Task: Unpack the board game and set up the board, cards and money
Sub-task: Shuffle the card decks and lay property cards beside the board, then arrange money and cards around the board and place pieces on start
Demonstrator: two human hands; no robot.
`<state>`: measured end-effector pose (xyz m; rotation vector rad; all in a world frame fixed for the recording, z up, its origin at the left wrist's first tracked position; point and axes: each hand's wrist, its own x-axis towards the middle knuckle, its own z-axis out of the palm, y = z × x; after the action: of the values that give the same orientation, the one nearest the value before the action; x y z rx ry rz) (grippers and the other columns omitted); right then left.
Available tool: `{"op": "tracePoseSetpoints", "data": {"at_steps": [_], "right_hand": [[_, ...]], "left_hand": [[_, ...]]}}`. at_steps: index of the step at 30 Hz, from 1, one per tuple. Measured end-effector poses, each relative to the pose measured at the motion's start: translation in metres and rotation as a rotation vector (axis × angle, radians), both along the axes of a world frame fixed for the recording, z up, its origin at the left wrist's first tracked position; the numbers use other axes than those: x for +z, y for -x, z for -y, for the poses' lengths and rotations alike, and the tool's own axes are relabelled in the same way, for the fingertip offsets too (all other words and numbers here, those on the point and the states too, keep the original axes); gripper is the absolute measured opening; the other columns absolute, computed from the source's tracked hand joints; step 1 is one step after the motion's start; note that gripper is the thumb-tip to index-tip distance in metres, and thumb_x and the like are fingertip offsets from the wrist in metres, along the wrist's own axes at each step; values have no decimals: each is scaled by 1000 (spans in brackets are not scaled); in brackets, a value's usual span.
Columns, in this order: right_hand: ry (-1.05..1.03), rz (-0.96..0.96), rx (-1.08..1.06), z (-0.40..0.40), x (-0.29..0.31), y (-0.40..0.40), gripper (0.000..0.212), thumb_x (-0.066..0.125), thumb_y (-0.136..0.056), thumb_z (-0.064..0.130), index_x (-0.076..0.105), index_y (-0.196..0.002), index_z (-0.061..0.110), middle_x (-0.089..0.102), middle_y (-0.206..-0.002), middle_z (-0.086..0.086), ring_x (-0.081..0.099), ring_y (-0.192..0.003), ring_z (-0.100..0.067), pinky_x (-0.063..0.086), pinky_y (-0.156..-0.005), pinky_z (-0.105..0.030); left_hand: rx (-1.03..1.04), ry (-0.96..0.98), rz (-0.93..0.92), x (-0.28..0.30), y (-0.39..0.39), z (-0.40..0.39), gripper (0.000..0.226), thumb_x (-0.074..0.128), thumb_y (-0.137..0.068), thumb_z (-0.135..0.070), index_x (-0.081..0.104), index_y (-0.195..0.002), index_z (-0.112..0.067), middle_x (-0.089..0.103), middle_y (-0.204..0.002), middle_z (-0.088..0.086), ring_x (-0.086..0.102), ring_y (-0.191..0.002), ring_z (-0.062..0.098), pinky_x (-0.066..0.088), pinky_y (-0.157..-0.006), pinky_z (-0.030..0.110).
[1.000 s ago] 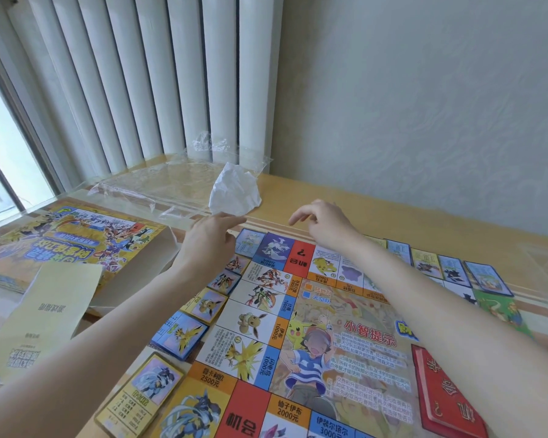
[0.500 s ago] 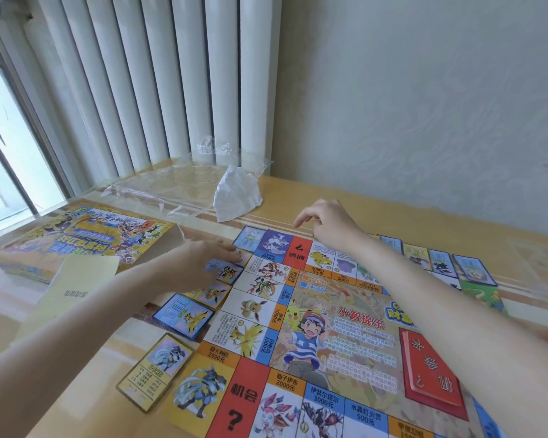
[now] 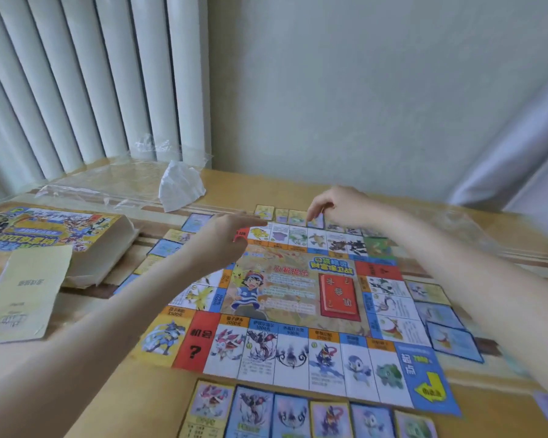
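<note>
Most of the setup looked done. One board [image 3: 298, 298] lay unfolded flat on the wooden table [image 3: 234, 188], with one red card stack [image 3: 339, 297] sitting on its printed centre. Property cards ringed the board: six [image 3: 298, 418] lay in a row along the near edge, each just beside its matching square; at least three [image 3: 440, 314] ran down the right side, and about four [image 3: 162, 248] showed on the left, partly hidden by the left forearm. Along the far edge four or so [image 3: 282, 214] could be made out, though blur made that count unsure.

The right hand [image 3: 339, 207] hung over the far row, fingers curled downward with fingertips at a card there; whether it pinched that card or only touched it could not be told. The left hand [image 3: 228, 235] hovered above the board's far left corner, fingers extended and relaxed, holding nothing.

One game box [image 3: 54, 229] lay open at the left, one yellowish paper sheet [image 3: 26, 292] resting against it. One clear plastic wrap [image 3: 108, 188] and one crumpled white bag [image 3: 181, 188] sat near the radiator [image 3: 92, 80].

No money was visible anywhere, so that part probably remained, along with finishing the far row.
</note>
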<state>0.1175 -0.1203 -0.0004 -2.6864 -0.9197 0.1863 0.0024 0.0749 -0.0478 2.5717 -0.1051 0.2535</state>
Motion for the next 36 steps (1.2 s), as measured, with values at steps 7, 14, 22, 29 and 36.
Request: {"op": "tracePoseSetpoints", "data": {"at_steps": [7, 14, 22, 29, 36], "right_hand": [[116, -38, -95, 119, 13, 70, 35, 43, -87, -8, 70, -95, 13, 67, -84, 3, 58, -68, 4, 40, -62, -3], [180, -58, -218, 219, 1, 108, 17, 58, -88, 5, 70, -98, 10, 65, -89, 2, 54, -76, -4, 35, -62, -6], [260, -48, -383, 289, -44, 109, 37, 58, -89, 9, 58, -125, 12, 60, -126, -1, 54, -115, -15, 35, -88, -17], [255, -122, -348, 292, -61, 94, 39, 69, -84, 21, 58, -121, 18, 55, -111, 5, 52, -101, -15, 41, -84, -26], [248, -217, -381, 290, -59, 84, 43, 72, -81, 20, 55, -119, 14, 45, -95, 8, 45, -95, -13, 35, -79, -25]], "left_hand": [[-247, -112, -61, 9, 21, 92, 51, 43, -89, -1, 50, -134, -25, 48, -140, 0, 62, -99, 25, 47, -92, 33], [-396, -167, 1, 4, 36, 182, 43, 43, -92, -3, 55, -130, -18, 42, -145, -3, 53, -115, 18, 31, -77, 13], [-486, -183, -69, -14, 42, 242, 39, 41, -94, -6, 55, -129, -15, 41, -145, 0, 43, -128, 18, 27, -96, 19], [-470, -167, -74, -17, 35, 251, 37, 42, -95, -6, 57, -127, -16, 42, -144, 1, 46, -125, 16, 31, -88, 14], [-452, -163, -76, -20, 33, 253, 37, 41, -94, -6, 59, -125, -15, 43, -143, 1, 45, -126, 17, 35, -90, 18]]}}
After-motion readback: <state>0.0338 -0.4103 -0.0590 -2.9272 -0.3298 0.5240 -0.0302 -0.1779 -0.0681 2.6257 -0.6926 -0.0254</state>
